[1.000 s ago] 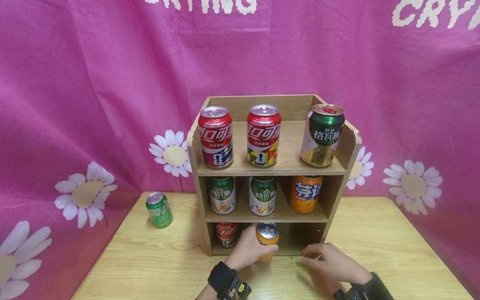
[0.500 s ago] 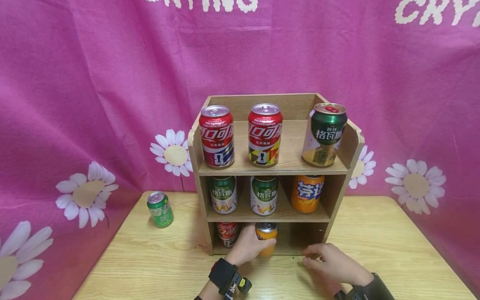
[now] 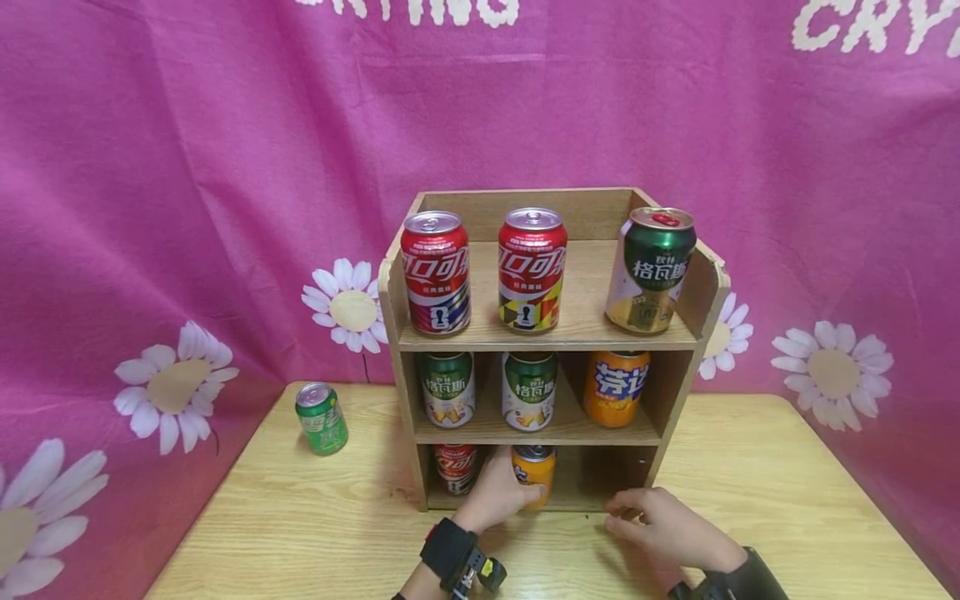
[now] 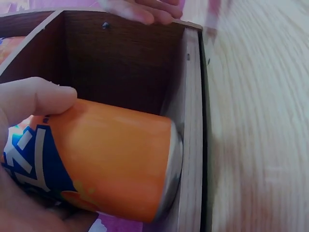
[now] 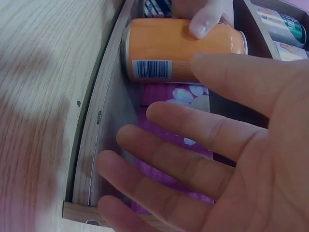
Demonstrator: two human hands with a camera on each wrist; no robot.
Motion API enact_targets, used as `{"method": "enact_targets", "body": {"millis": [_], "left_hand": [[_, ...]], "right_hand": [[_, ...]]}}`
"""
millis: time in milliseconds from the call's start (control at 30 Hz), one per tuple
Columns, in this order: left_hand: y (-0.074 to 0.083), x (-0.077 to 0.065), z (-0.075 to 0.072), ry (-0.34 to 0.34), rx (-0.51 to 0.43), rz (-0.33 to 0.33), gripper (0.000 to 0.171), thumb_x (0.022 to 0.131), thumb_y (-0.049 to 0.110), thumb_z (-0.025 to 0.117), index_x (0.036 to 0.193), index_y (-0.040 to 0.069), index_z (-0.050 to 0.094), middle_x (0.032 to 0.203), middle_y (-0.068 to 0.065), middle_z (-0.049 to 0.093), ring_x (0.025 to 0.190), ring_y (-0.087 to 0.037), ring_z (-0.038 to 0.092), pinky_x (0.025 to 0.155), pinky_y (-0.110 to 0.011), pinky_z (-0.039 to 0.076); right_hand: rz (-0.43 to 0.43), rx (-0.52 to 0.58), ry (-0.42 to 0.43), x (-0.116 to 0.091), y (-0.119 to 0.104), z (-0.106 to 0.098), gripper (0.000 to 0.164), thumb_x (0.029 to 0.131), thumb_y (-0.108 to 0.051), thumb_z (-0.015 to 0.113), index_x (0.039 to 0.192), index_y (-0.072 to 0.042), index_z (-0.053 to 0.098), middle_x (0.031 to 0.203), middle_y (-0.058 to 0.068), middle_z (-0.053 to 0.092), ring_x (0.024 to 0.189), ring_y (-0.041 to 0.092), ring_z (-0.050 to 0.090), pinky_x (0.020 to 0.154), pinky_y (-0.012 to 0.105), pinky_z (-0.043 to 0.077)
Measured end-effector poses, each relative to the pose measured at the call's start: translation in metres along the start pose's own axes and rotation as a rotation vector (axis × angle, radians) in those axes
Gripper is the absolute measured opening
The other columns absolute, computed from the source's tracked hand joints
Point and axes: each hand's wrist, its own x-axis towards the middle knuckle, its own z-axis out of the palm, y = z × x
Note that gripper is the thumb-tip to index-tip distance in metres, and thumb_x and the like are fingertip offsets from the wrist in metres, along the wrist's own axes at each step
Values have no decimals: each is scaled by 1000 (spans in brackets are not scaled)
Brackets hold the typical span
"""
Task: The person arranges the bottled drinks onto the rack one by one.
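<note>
My left hand (image 3: pixel 497 490) grips an orange soda can (image 3: pixel 535 475) around its side, thumb across the front. The can stands upright on the bottom board of the wooden shelf (image 3: pixel 551 343), in the middle, its base right at the front edge in the left wrist view. To its left stands a red cola can (image 3: pixel 455 468), partly behind my hand. My right hand (image 3: pixel 663 525) holds nothing; its fingers are relaxed beside the bottom right front of the shelf. In the right wrist view the orange can (image 5: pixel 159 50) shows its barcode, with the left thumb on it.
Two red cola cans and a green-and-gold kvass can (image 3: pixel 651 271) stand on the top board. The middle board holds two green-and-white kvass cans and another orange can (image 3: pixel 617 388). A green can (image 3: pixel 322 419) stands on the table (image 3: pixel 315 517) at left. A pink curtain (image 3: pixel 247 167) hangs behind.
My left hand has moved the orange can back from the shelf's front edge onto the bottom board, its top now under the middle board. My right hand has stayed nearly still.
</note>
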Motion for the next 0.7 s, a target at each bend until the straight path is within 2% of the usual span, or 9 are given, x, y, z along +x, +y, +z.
{"method": "enact_targets", "body": {"millis": [233,467,567,700], "left_hand": [[1,-1,5,82,43,-55,53,71,10,80,115,7,52,96,1,61,82,-11,59,73,-29,49],[3,-1,12,183,128,-69,61,73,18,82,123,7,50,102,-2,57,87,-17,59,74,-32,49],[2,-1,10,169,107,-66,66,72,18,82,127,8,47,106,-2,56,91,-17,58,77,-33,48],[-2,-2,7,108,44,-73,68,69,11,82,126,7,45,104,-2,58,91,-17,58,79,-33,47]], "right_hand": [[-7,5,15,-3,0,1,20,91,-24,63,97,-6,69,88,-7,66,78,4,60,67,28,52],[12,15,2,-2,-2,-1,21,92,-25,63,97,-6,68,88,-8,66,79,4,60,67,28,52],[23,17,-6,-2,-2,-1,21,92,-25,63,98,-6,68,88,-8,66,79,4,60,67,28,52],[34,22,-20,-2,-2,-2,22,92,-26,63,98,-6,68,89,-7,66,79,5,60,68,27,52]]}}
